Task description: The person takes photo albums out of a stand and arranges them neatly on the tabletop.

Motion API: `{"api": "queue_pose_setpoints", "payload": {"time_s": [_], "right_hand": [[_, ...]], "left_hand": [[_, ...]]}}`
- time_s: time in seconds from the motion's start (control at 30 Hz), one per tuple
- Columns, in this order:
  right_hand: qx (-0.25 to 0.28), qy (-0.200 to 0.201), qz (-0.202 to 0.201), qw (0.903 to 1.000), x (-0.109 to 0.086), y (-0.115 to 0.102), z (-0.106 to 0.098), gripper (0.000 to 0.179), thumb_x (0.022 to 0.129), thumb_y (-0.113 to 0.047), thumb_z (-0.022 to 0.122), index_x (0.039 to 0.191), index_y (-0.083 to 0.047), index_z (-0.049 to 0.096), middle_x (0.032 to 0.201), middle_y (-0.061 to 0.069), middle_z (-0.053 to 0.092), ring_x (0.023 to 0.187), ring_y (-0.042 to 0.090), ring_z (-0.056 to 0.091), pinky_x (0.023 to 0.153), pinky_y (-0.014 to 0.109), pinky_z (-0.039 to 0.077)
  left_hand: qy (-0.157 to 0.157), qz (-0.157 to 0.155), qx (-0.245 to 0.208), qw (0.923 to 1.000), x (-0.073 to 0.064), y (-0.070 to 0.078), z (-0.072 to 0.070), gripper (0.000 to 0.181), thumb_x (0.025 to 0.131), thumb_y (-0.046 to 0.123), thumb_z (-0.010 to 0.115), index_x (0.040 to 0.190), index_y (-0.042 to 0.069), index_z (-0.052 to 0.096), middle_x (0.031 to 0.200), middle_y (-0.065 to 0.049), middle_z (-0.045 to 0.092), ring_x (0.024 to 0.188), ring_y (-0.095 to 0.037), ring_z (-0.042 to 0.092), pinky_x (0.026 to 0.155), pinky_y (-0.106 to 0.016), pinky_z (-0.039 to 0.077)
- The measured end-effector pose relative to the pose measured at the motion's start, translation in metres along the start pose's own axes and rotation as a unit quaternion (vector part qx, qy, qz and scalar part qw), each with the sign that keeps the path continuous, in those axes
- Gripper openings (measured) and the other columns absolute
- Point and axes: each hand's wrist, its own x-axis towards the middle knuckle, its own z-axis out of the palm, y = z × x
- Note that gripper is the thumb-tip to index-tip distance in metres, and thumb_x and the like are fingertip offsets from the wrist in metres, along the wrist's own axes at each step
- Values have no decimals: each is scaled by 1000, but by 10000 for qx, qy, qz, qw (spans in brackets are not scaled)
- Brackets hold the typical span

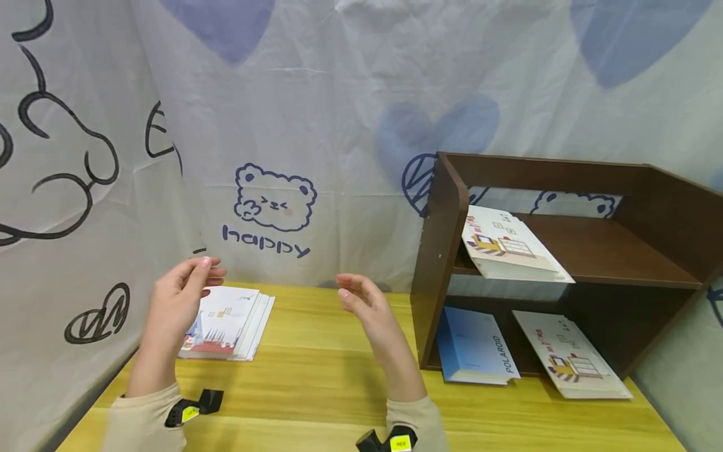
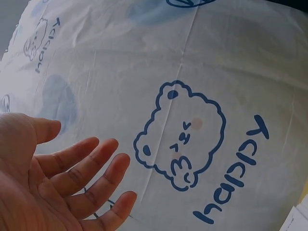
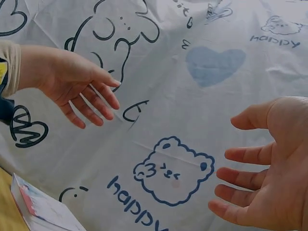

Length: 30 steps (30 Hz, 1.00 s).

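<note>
1. A book stack [image 1: 228,320] lies on the bench [image 1: 307,376] below the fingers of the left hand [image 1: 175,298].
2. Those fingers are relaxed, slightly apart.
3. The right hand [image 1: 375,317] hangs above the bench, fingers apart.
4. Right of them, a brown shelf [image 1: 599,246] holds white and blue books [image 1: 473,342].

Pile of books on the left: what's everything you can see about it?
The pile of books lies flat at the left end of the yellow, wood-look table. The top one's white, papery cover has a red and blue picture by its near edge and small squares higher up. White edges of lower ones poke out rightward. The left hand hides part in the head view but hangs above it, not touching.
</note>
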Motion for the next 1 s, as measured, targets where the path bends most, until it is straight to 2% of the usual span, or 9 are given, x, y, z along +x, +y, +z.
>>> {"api": "queue_pose_setpoints", "payload": {"time_s": [0.23, 0.5, 0.6, 0.83, 1.0], "right_hand": [[-903, 515, -254, 9943, -6, -5, -8, 34, 99, -27, 56, 129, -10, 58, 130, 9, 59, 123, 25, 52, 105, 48, 44], [-1567, 652, -543, 9840, -12, -9, -19, 29, 98, -25, 59, 123, -10, 62, 123, 8, 65, 118, 24, 58, 98, 42, 51], [-1686, 727, -599, 9812, -14, -9, -22, 27, 97, -23, 60, 121, -10, 63, 121, 9, 66, 117, 24, 59, 96, 40, 52], [-1899, 834, -633, 9762, -19, -9, -33, 25, 97, -21, 61, 119, -9, 65, 119, 8, 67, 112, 23, 62, 91, 32, 54], [-2006, 915, -659, 9732, -24, -11, -40, 23, 96, -21, 62, 116, -10, 66, 116, 7, 69, 110, 22, 63, 88, 28, 54]], "left_hand": [[-48, 172, 190, 9997, -4, 7, 10, 49, 103, 43, 40, 126, 5, 61, 95, 23, 64, 89, 10, 61, 79, -11, 50], [-127, 208, 399, 9989, -3, 12, 20, 50, 103, 46, 39, 124, 9, 63, 102, 8, 70, 88, 10, 59, 79, -12, 50], [-132, 237, 407, 9988, -3, 12, 22, 50, 103, 47, 39, 124, 9, 63, 103, 4, 70, 87, 10, 60, 79, -13, 50], [-253, 264, 351, 9987, -2, 14, 27, 52, 103, 48, 38, 125, 8, 62, 113, -12, 70, 88, 10, 61, 81, -13, 50], [-316, 183, 150, 9992, -2, 19, 32, 53, 102, 50, 37, 126, 9, 61, 115, -13, 69, 90, 6, 62, 83, -16, 51]]}}
